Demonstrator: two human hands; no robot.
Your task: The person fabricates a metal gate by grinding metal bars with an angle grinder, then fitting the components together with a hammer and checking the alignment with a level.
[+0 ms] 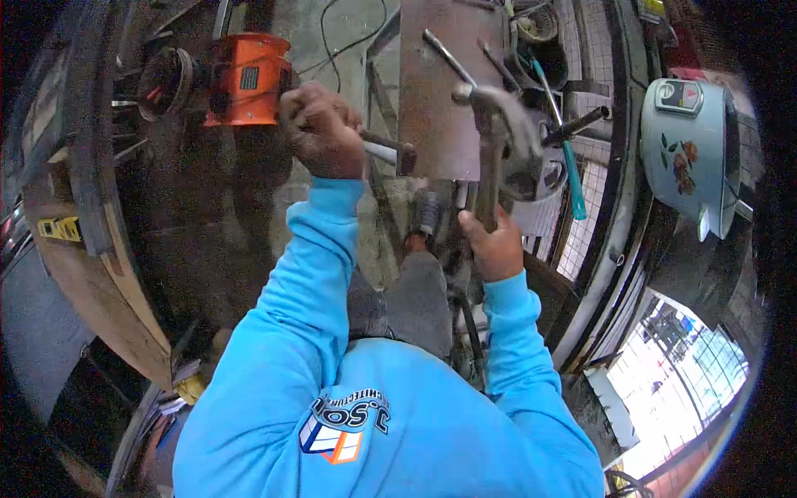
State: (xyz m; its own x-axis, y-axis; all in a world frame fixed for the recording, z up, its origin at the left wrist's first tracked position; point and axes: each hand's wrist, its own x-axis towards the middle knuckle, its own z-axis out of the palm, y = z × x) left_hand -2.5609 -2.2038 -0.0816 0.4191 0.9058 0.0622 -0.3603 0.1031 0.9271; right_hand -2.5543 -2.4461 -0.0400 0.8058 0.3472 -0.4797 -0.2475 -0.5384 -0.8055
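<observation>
Left hand at 11 o'clock, closed in a fist around a short chisel. The chisel's long axis is near level, dipping a little, and its tip points to 3 o'clock. The tip meets the left edge of the rusty tabletop.

Right hand sits just right of centre and grips the low end of a hammer. The hammer's long axis is close to upright, running 6 to 12 o'clock. Its head is up at the 12 o'clock end, blurred, over the tabletop's right edge.

A wrench lies on the tabletop, slanted toward 11 o'clock. An orange motor is at 10 o'clock from my left hand, close by. A teal-handled tool is at 3 o'clock of the hammer. A white rice cooker stands far out at 2 o'clock. My shoe is between my hands, lower down.
</observation>
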